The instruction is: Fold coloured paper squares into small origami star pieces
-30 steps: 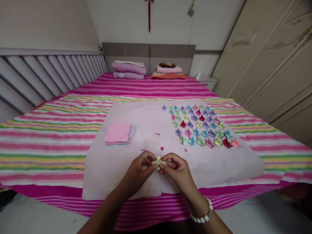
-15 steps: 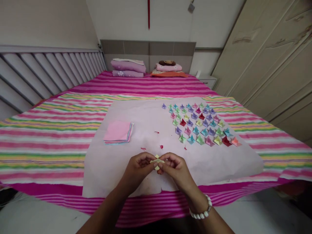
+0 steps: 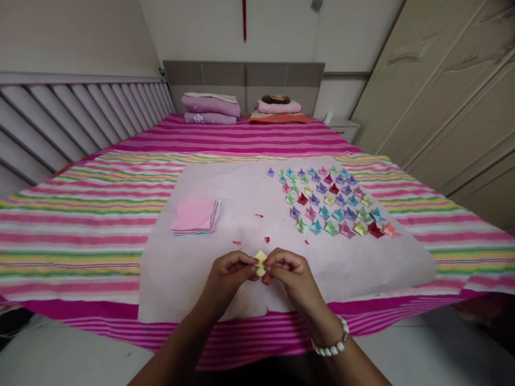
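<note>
Between my two hands is a small pale yellow folded paper [image 3: 261, 258], held over the near part of a large white sheet [image 3: 241, 187]. My left hand [image 3: 234, 268] pinches its left side between thumb and fingers. From the other side, my right hand [image 3: 287, 268] grips the right edge the same way. Parts of the paper are covered by the fingertips. To the right on the sheet stand several rows of small folded paper boats [image 3: 330, 199] in many colours. A stack of square coloured paper [image 3: 195, 215], pink on top, lies on the left.
Small red paper scraps [image 3: 267, 240] lie just beyond my hands. The sheet rests on a bed with a striped cover [image 3: 88, 225]. Folded bedding [image 3: 211, 107] sits by the headboard [image 3: 221, 75]. A slatted rail [image 3: 80, 115] runs along the left, a wardrobe [image 3: 454, 96] along the right.
The yellow paper has changed from a cross-like shape with points sticking out to a flatter diamond. Both hands stay in nearly the same place, with their fingers shifted on the paper.
</note>
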### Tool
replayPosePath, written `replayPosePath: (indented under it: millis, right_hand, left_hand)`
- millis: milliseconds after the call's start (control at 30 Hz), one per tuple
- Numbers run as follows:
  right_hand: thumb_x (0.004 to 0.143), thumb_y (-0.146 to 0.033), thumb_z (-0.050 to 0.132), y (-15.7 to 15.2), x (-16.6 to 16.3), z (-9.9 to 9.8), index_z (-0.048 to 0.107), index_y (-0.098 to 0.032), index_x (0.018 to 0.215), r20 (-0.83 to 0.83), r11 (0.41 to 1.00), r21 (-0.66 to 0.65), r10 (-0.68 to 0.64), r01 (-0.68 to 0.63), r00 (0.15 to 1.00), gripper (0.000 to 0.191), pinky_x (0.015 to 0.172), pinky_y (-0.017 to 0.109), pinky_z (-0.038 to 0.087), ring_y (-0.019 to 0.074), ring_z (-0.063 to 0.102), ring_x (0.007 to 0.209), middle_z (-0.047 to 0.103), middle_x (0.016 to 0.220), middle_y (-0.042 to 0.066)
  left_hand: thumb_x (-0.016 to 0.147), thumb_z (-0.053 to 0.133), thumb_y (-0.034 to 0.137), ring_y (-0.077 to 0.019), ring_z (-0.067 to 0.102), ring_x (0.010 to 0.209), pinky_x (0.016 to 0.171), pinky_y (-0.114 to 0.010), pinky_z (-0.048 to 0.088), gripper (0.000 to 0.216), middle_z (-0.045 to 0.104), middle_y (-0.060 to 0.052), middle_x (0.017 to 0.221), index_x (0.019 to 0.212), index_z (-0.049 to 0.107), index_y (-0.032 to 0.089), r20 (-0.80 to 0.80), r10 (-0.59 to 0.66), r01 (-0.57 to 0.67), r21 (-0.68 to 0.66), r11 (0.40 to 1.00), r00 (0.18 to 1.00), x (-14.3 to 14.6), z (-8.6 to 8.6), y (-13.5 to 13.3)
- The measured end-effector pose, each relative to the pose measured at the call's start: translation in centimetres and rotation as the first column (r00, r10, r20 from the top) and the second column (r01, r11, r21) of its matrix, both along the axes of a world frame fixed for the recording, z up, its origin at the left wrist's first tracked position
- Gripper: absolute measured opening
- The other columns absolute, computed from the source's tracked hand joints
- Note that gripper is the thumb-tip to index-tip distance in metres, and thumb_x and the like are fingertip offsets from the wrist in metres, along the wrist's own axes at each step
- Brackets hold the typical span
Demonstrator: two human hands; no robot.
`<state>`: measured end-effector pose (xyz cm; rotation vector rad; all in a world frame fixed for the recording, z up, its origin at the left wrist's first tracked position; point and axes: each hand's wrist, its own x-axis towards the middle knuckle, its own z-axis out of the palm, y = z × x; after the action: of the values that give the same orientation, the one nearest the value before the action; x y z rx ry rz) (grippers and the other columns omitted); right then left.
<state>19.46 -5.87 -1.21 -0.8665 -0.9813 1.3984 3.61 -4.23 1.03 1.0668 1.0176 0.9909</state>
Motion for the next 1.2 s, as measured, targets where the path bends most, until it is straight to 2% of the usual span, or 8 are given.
replayPosePath:
  millis: [167, 300, 467, 633, 767, 933, 1067, 1200]
  right_hand:
    - [0.071, -0.022, 0.073, -0.13, -0.02, 0.30, 0.068, -0.019, 0.071, 0.019, 0.999, 0.039, 0.006, -0.006, 1.000, 0.006, 0.056, 0.027, 0.053, 0.0138, 0.063, 0.054, 0.066, 0.064, -0.001]
    - [0.074, -0.022, 0.070, -0.26, -0.09, 0.59, 0.068, -0.019, 0.072, 0.075, 0.992, 0.124, -0.022, 0.012, 0.997, 0.004, 0.056, 0.026, 0.052, 0.0126, 0.064, 0.057, 0.063, 0.074, 0.000]
    - [0.078, -0.019, 0.065, -0.33, -0.28, 0.43, 0.069, -0.020, 0.073, 0.197, 0.972, 0.231, -0.083, 0.036, 0.977, 0.006, 0.054, 0.025, 0.051, 0.0117, 0.063, 0.057, 0.058, 0.080, 0.001]
    - [0.081, -0.020, 0.062, -0.59, -0.32, 0.52, 0.067, -0.020, 0.075, 0.262, 0.962, 0.273, -0.083, 0.009, 0.961, 0.007, 0.057, 0.028, 0.050, 0.0131, 0.062, 0.061, 0.058, 0.081, 0.003]
    - [0.080, -0.023, 0.063, -0.87, -0.25, 0.82, 0.061, -0.020, 0.079, 0.230, 0.976, 0.218, -0.035, -0.017, 0.973, 0.004, 0.059, 0.028, 0.049, 0.0139, 0.061, 0.065, 0.058, 0.080, 0.002]
    - [0.073, -0.032, 0.074, -0.46, -0.38, 0.36, 0.057, -0.021, 0.095, 0.108, 0.997, 0.079, -0.027, 0.019, 0.994, 0.030, 0.059, 0.026, 0.048, 0.0128, 0.058, 0.065, 0.060, 0.081, 0.001]
    - [0.069, -0.031, 0.077, -0.07, -0.41, 0.18, 0.060, -0.020, 0.092, 0.136, 0.998, 0.050, -0.050, 0.043, 0.989, 0.031, 0.062, 0.026, 0.047, 0.0129, 0.057, 0.067, 0.060, 0.076, 0.000]
    - [0.067, -0.029, 0.078, 0.01, -0.39, 0.38, 0.061, -0.020, 0.092, 0.158, 0.997, 0.028, -0.076, 0.073, 0.984, 0.032, 0.055, 0.023, 0.043, 0.0111, 0.053, 0.059, 0.057, 0.067, -0.004]
  left_hand:
    - [0.061, 0.074, 0.020, -0.0147, 0.066, 0.058, 0.061, -0.027, 0.054, 0.007, 0.070, 0.000, 0.061, 0.067, 0.070, 0.017, 0.013, 0.027, -0.028, 0.010, 1.000, 1.000, 0.05, -0.08, -0.08]
    - [0.064, 0.072, 0.018, -0.0142, 0.066, 0.060, 0.062, -0.026, 0.054, 0.007, 0.070, 0.000, 0.061, 0.070, 0.071, 0.017, 0.001, 0.024, -0.024, 0.029, 0.999, 1.000, -0.03, -0.08, -0.18]
    - [0.072, 0.071, 0.028, -0.0129, 0.066, 0.065, 0.067, -0.025, 0.054, 0.013, 0.071, -0.001, 0.069, 0.074, 0.071, 0.016, 0.006, -0.023, 0.023, 0.040, 0.999, 1.000, -0.09, -0.15, -0.16]
    - [0.064, 0.079, 0.025, -0.0125, 0.064, 0.062, 0.063, -0.024, 0.052, 0.016, 0.070, 0.000, 0.065, 0.071, 0.069, 0.015, 0.008, -0.015, 0.014, 0.019, 1.000, 1.000, 0.02, -0.35, -0.10]
    - [0.063, 0.078, 0.022, -0.0121, 0.064, 0.064, 0.065, -0.024, 0.051, 0.014, 0.071, -0.001, 0.067, 0.072, 0.070, 0.015, -0.001, -0.004, 0.004, 0.029, 1.000, 1.000, -0.08, -0.34, -0.04]
    - [0.063, 0.077, 0.019, -0.0109, 0.064, 0.065, 0.064, -0.021, 0.050, 0.012, 0.070, 0.000, 0.067, 0.070, 0.069, 0.014, -0.014, -0.007, 0.008, 0.040, 0.999, 1.000, -0.11, -0.01, -0.03]
    - [0.061, 0.077, 0.018, -0.0089, 0.062, 0.062, 0.062, -0.019, 0.050, 0.015, 0.068, 0.002, 0.064, 0.070, 0.066, 0.014, -0.005, -0.009, 0.009, 0.050, 0.999, 1.000, -0.01, 0.14, 0.00]
    - [0.061, 0.077, 0.016, -0.0088, 0.063, 0.060, 0.060, -0.020, 0.051, 0.023, 0.068, 0.003, 0.064, 0.080, 0.063, 0.014, 0.000, -0.029, 0.029, 0.045, 0.999, 1.000, -0.08, 0.11, 0.22]
